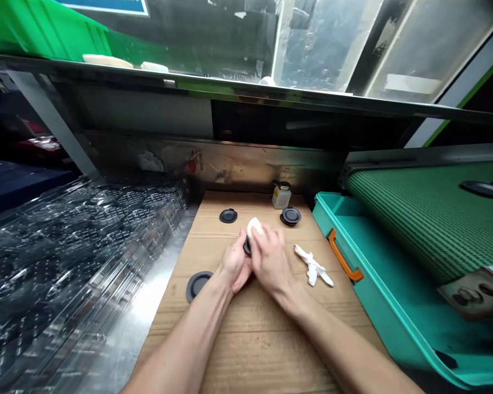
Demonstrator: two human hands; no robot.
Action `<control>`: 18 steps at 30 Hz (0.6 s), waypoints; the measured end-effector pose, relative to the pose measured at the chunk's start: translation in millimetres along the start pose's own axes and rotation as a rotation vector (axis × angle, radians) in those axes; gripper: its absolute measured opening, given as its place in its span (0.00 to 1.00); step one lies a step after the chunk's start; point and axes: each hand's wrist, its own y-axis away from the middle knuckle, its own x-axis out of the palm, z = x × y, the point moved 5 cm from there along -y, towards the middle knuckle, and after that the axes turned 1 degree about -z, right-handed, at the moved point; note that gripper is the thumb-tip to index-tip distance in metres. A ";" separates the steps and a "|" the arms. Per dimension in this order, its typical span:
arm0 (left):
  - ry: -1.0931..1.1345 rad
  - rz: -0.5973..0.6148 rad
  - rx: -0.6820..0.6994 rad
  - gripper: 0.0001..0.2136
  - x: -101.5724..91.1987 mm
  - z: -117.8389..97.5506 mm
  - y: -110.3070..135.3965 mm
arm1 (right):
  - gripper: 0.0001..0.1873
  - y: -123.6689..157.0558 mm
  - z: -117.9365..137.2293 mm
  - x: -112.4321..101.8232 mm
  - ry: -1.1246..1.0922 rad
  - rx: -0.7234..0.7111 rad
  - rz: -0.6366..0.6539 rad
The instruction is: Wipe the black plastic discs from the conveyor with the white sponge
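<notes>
Cradling the mostly hidden black piece [247, 246] above the cardboard [263, 342] in our left hand [233, 265], fingers curled, we pinch a white pad [254, 225] beside it in our right hand's [269, 254] bent fingers, judging the piece light, stiff, best held by its edge

— Spot anything in the upper left?
— Can see a bright green plastic crate [45, 33] on a long metal shelf [107, 71].
— And at right?
— Found a ribbed green conveyor belt [414, 202] jutting over a turquoise plastic bin [372, 298] with an orange handle [343, 262].
— At left?
— Can make out clear plastic trays [107, 279], blurred.
</notes>
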 end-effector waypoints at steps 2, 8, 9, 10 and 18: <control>0.000 0.002 -0.027 0.17 0.0 0.5 -0.5 | 0.20 1.0 0.8 1.8 -0.002 -0.036 0.033; -0.038 0.002 -0.027 0.18 -6.2 -10.9 -2.8 | 0.19 9.4 4.2 4.2 -0.022 -0.033 0.065; -0.041 0.006 -0.041 0.18 -6.4 -11.8 -2.6 | 0.19 10.3 5.4 4.4 -0.047 -0.062 0.078; -0.037 0.017 -0.038 0.19 -5.8 -12.9 -2.3 | 0.19 10.2 4.5 3.3 -0.071 -0.075 0.073; -0.009 0.047 0.051 0.16 4.1 -10.7 -0.2 | 0.32 -0.9 -34.3 -18.3 -0.322 0.153 0.037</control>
